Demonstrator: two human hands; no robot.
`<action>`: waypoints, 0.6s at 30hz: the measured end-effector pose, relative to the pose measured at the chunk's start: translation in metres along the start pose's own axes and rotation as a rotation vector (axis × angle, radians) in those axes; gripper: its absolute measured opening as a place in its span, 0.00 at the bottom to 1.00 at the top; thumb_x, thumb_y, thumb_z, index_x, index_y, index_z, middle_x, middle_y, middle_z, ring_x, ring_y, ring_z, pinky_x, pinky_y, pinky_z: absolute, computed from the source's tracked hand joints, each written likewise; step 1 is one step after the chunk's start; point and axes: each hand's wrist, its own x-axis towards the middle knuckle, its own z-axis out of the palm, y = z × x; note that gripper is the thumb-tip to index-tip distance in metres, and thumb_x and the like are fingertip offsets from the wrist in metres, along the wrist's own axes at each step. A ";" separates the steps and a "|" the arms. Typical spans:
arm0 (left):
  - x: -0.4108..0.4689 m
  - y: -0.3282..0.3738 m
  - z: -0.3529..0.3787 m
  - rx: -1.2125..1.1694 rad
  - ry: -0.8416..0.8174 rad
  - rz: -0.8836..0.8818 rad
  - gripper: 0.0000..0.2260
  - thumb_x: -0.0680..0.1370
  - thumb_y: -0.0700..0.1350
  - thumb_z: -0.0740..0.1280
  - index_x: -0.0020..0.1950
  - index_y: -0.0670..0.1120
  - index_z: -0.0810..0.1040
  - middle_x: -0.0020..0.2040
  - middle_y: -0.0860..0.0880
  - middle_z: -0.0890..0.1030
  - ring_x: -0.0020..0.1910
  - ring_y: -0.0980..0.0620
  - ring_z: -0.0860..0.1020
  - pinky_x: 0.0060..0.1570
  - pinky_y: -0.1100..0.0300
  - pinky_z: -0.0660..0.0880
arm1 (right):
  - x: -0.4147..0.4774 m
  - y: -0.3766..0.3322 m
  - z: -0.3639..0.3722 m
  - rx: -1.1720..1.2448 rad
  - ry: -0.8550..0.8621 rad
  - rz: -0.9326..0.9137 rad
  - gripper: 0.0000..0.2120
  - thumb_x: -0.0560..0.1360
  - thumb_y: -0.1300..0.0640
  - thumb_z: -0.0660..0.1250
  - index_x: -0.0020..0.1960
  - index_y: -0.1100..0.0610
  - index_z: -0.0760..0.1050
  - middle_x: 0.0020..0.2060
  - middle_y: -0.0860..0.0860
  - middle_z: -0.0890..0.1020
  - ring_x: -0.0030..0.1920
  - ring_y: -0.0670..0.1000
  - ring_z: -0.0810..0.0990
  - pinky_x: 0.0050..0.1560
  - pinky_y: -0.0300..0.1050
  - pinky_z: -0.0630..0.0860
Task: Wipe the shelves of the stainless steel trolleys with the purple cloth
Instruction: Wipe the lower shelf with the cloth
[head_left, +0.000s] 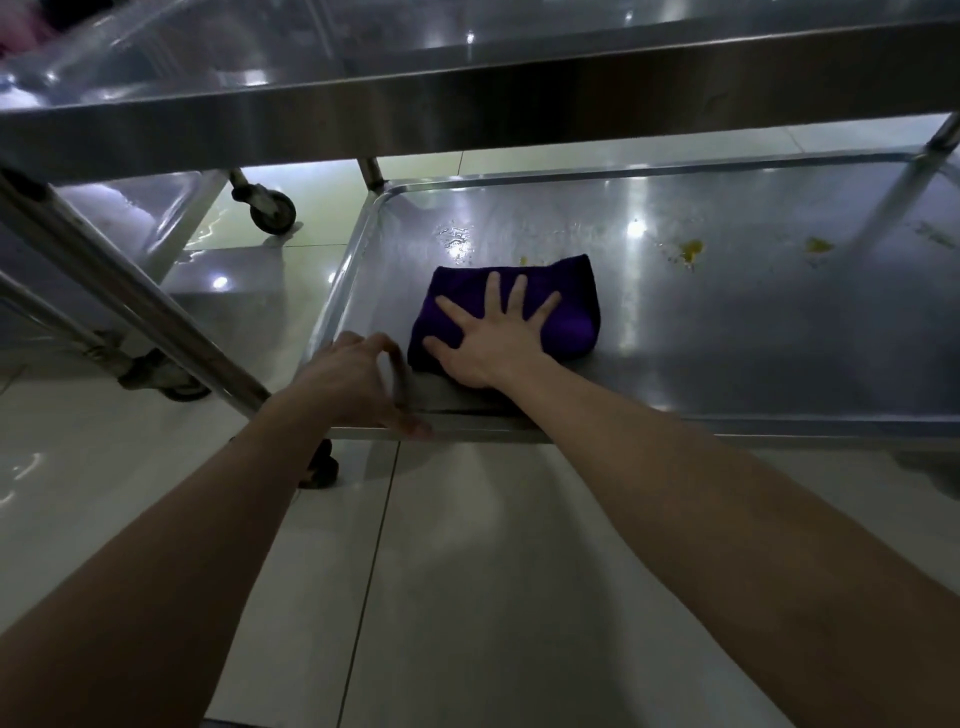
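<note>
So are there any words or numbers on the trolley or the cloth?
No text can be read anywhere.
Cloth: plain purple, no label showing.
Shelf: bare steel with yellow spots, no words.
Mark near the shelf's right post: too faint and blurred to tell if it is writing.

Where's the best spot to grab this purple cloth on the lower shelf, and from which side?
Probably its right end: the purple cloth lies folded flat, and that end bulges rounded, free of the right hand pressing flat on its left part. Come from above and the right; the left hand gripping the shelf rim crowds the left.
</note>
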 end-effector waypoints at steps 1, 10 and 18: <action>0.001 -0.001 -0.001 -0.005 -0.007 -0.012 0.58 0.55 0.72 0.85 0.80 0.61 0.64 0.81 0.46 0.63 0.79 0.39 0.65 0.71 0.39 0.72 | -0.003 0.004 0.001 0.006 0.014 -0.006 0.38 0.78 0.20 0.43 0.85 0.31 0.45 0.87 0.58 0.38 0.84 0.69 0.33 0.72 0.84 0.30; 0.000 0.001 -0.006 -0.052 -0.072 -0.025 0.66 0.45 0.73 0.82 0.81 0.58 0.64 0.81 0.44 0.64 0.77 0.37 0.68 0.72 0.40 0.73 | -0.108 0.199 -0.007 0.052 0.132 0.181 0.44 0.73 0.15 0.43 0.84 0.32 0.53 0.87 0.48 0.54 0.85 0.56 0.51 0.83 0.68 0.47; -0.016 0.103 0.017 -0.086 0.213 0.387 0.59 0.62 0.85 0.68 0.85 0.56 0.62 0.85 0.47 0.62 0.84 0.43 0.61 0.81 0.40 0.63 | -0.132 0.236 -0.005 0.113 0.199 0.153 0.44 0.71 0.13 0.45 0.83 0.29 0.54 0.86 0.50 0.53 0.86 0.57 0.47 0.80 0.77 0.41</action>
